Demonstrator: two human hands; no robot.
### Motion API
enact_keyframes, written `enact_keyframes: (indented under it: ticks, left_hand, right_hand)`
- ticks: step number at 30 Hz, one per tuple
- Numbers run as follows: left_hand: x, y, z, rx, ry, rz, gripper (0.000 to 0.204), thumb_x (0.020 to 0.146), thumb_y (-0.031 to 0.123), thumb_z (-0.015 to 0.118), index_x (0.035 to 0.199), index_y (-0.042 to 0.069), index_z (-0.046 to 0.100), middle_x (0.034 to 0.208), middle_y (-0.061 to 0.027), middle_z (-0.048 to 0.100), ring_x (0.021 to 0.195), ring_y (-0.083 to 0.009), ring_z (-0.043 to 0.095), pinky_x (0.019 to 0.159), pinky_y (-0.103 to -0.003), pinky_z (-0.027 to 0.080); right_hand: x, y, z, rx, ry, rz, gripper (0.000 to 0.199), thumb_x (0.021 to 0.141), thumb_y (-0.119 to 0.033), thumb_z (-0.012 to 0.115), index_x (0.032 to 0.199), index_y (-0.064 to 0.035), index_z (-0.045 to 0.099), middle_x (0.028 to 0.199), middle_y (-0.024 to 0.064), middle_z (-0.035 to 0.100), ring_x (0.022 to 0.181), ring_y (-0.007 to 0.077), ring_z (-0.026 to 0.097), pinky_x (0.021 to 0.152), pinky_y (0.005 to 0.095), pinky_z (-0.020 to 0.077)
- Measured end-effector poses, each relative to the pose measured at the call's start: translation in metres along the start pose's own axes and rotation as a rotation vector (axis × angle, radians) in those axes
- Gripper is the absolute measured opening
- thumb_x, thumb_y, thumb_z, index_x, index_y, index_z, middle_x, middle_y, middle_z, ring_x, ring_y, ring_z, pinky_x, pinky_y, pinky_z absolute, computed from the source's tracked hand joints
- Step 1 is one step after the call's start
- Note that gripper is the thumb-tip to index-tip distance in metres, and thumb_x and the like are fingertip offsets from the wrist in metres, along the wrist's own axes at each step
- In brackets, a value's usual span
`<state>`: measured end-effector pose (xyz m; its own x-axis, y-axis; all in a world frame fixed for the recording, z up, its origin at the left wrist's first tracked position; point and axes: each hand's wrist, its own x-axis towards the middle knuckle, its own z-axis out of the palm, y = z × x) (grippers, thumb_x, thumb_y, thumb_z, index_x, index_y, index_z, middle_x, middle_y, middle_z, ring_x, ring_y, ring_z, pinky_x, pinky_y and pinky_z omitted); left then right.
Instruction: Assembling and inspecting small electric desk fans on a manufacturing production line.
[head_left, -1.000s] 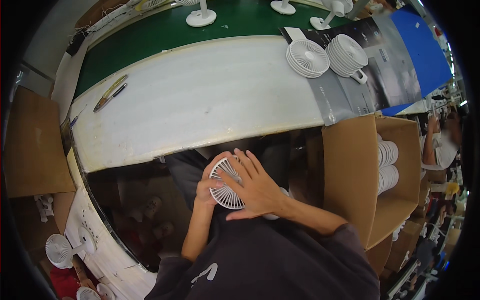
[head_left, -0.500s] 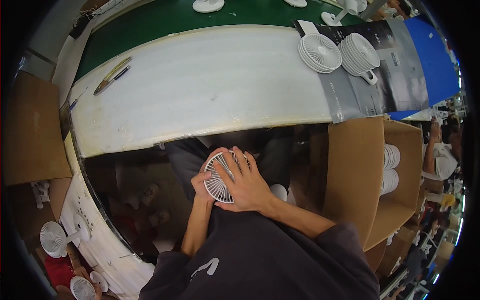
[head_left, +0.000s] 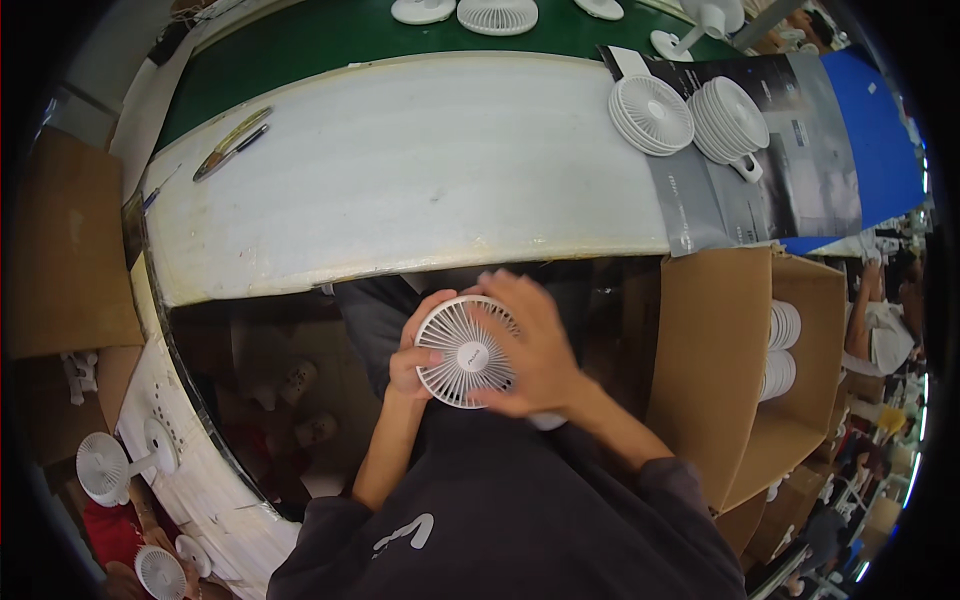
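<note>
A round white fan grille (head_left: 452, 335) with a plain central disc faces up above my lap, just in front of the table edge. My left hand (head_left: 412, 352) grips its left rim, the thumb lying on the spokes and the fingers around the side. Over its right part spreads my right hand (head_left: 535, 345), blurred by motion. The right thumb is near the lower rim and the fingers near the upper rim. Whether the right hand grips the rim or only rests on it I cannot tell. What lies beneath the grille is hidden.
Stacked white grilles (head_left: 652, 112) sit on printed sheets (head_left: 800, 180) at the white table's (head_left: 430, 170) far right. Two pens or tools (head_left: 232, 145) lie far left. A carton (head_left: 710, 370) with round white parts stands right. Behind runs a green belt (head_left: 340, 40) carrying fan parts. A co-worker handles fans lower left.
My right hand has shifted right and up off the middle of the grille, baring its central disc. My left hand keeps its hold. Another white fan head has appeared on the green belt.
</note>
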<state>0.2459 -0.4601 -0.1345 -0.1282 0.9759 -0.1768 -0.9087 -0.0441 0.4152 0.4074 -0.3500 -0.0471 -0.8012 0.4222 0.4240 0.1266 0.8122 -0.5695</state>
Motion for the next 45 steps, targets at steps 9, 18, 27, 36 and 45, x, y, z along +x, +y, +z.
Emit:
enact_keyframes:
  ticks: [9,18,27,36,45]
  left_hand:
    - [0.029,0.075,0.064,-0.029,-0.320,0.126,0.080,0.055,0.009,0.062,0.134,0.011,0.052,0.149,-0.0266,0.039,0.142,-0.0525,0.027,0.103,-0.072,0.038]
    - [-0.129,0.185,0.127,0.705,0.344,1.310,0.088,0.057,0.029,0.066,0.139,0.004,0.046,0.144,-0.0316,0.044,0.127,-0.0480,0.047,0.099,-0.058,0.045]
    - [-0.295,0.237,0.104,1.064,1.705,1.835,0.046,0.081,0.001,0.065,0.126,0.009,0.065,0.126,-0.0142,0.064,0.108,-0.0271,0.063,0.091,-0.033,0.054]
    - [-0.428,0.305,0.026,0.973,2.189,1.654,0.037,0.085,0.018,0.073,0.120,0.010,0.069,0.119,-0.0121,0.068,0.102,-0.0255,0.066,0.087,-0.033,0.055]
    - [-0.369,0.295,0.058,2.268,2.680,1.604,0.025,0.083,0.017,0.073,0.107,0.009,0.074,0.102,-0.0043,0.074,0.082,-0.0209,0.070,0.074,-0.031,0.055]
  right_hand:
    - [0.075,0.130,-0.055,0.151,0.468,0.615,0.016,0.086,-0.006,0.064,0.099,0.0024,0.065,0.075,0.0060,0.061,0.063,0.0132,0.049,0.062,0.0256,0.0451]
    - [0.059,0.147,-0.043,0.048,0.469,0.529,0.010,0.085,-0.005,0.064,0.092,0.0012,0.066,0.075,0.0057,0.062,0.062,0.0137,0.050,0.060,0.0259,0.0444]
    - [0.064,0.141,-0.039,-0.114,0.408,0.435,0.007,0.085,-0.004,0.065,0.090,0.0003,0.065,0.080,0.0053,0.058,0.062,0.0148,0.049,0.058,0.0258,0.0436]
    - [0.061,0.141,-0.048,-0.090,0.420,0.513,0.018,0.083,-0.003,0.064,0.101,-0.0008,0.064,0.093,0.0094,0.059,0.078,0.0206,0.055,0.072,0.0292,0.0466]
    - [0.066,0.187,-0.090,-0.799,0.680,0.410,0.046,0.077,-0.005,0.065,0.123,-0.0029,0.058,0.127,0.0176,0.053,0.119,0.0347,0.049,0.105,0.0424,0.0372]
